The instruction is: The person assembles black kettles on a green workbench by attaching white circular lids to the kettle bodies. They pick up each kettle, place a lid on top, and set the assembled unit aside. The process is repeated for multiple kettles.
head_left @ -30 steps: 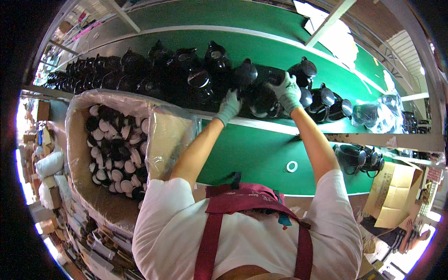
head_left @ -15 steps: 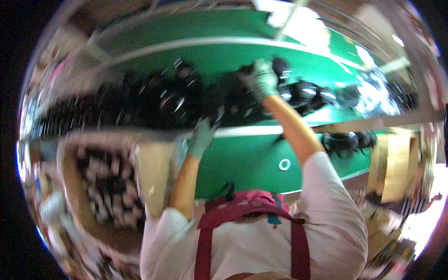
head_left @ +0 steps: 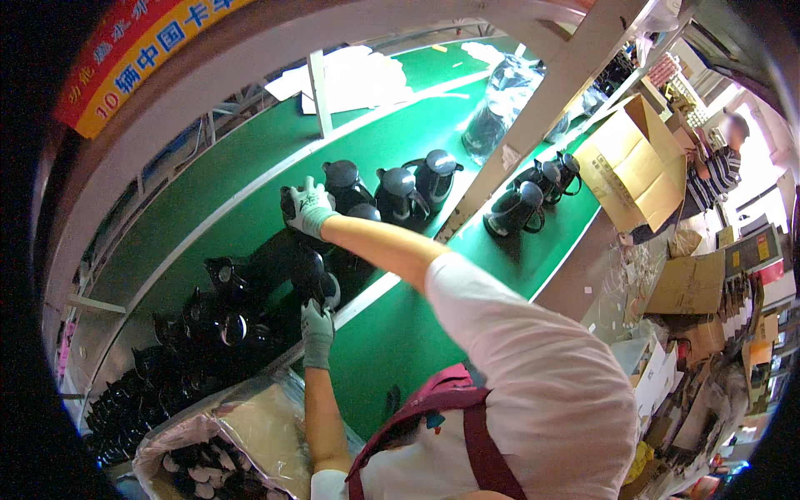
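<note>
Black jugs with rounded lids and loop handles stand on a green conveyor belt (head_left: 379, 279); one jug (head_left: 398, 193) is beyond my right forearm. My right hand (head_left: 310, 208), in a pale grey-green glove, is closed on the rounded top of a black jug (head_left: 288, 205), its body merging with the dark shapes below. My left hand (head_left: 317, 333), gloved too, is nearer me, its fingers closed at the lower side of another black jug (head_left: 310, 271) with a shiny pale edge. Whether it grips the handle or the body I cannot tell.
Several dark jugs (head_left: 179, 367) crowd the belt at left. A plastic-lined box (head_left: 267, 433) of black and white parts stands near left. A slanted metal post (head_left: 533, 125) crosses at right. More jugs (head_left: 518, 208), an open carton (head_left: 633, 167) and a person (head_left: 708, 179) are beyond.
My view has swung toward the right, so the belt now runs diagonally, and the picture is sharper. My right hand has gone from among the jugs to a dark top at their left.
</note>
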A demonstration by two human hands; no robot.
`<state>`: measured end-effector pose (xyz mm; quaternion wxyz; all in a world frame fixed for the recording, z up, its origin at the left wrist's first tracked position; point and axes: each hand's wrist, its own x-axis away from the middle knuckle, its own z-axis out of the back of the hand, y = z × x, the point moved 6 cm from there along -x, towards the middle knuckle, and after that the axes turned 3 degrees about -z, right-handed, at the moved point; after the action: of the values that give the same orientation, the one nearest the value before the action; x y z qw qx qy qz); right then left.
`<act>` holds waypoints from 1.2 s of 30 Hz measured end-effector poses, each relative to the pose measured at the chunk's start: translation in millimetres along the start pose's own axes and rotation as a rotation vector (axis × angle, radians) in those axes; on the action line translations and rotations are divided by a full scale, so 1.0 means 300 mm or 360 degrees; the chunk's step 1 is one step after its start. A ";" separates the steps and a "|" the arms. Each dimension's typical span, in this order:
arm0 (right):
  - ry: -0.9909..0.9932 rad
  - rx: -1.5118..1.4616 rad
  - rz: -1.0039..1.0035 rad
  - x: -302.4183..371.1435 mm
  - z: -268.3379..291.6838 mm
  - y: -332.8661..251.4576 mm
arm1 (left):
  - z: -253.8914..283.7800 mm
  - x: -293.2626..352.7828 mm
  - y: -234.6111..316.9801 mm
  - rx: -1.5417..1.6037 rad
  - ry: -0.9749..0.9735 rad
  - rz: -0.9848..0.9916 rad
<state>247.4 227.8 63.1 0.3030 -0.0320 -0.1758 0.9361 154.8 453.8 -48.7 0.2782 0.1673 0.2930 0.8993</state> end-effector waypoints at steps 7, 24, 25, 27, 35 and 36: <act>-0.0672 0.0292 0.0973 0.382 -0.153 -0.117 | -0.074 0.053 -0.083 -0.0129 -0.0320 0.0143; -0.0565 0.0469 0.1186 0.414 -0.051 -0.129 | -0.116 0.051 -0.101 -0.0084 -0.0056 0.0095; -0.0597 0.0533 0.1189 0.404 -0.071 -0.120 | -0.115 0.050 -0.096 -0.0081 -0.0078 0.0075; -0.0684 0.0597 0.1296 0.414 -0.057 -0.159 | -0.117 0.050 -0.091 -0.0028 -0.0066 0.0001; -0.0731 0.0804 0.1532 0.372 -0.112 -0.203 | -0.073 0.057 -0.025 0.0340 0.0271 -0.0421; -0.0653 0.0982 0.1333 0.383 -0.081 -0.215 | -0.056 0.072 -0.014 0.0186 0.0117 -0.0185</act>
<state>193.8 350.3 68.2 -0.1398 0.1739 0.0787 0.9716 131.7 462.4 -61.3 0.3087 0.1330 0.3642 0.8685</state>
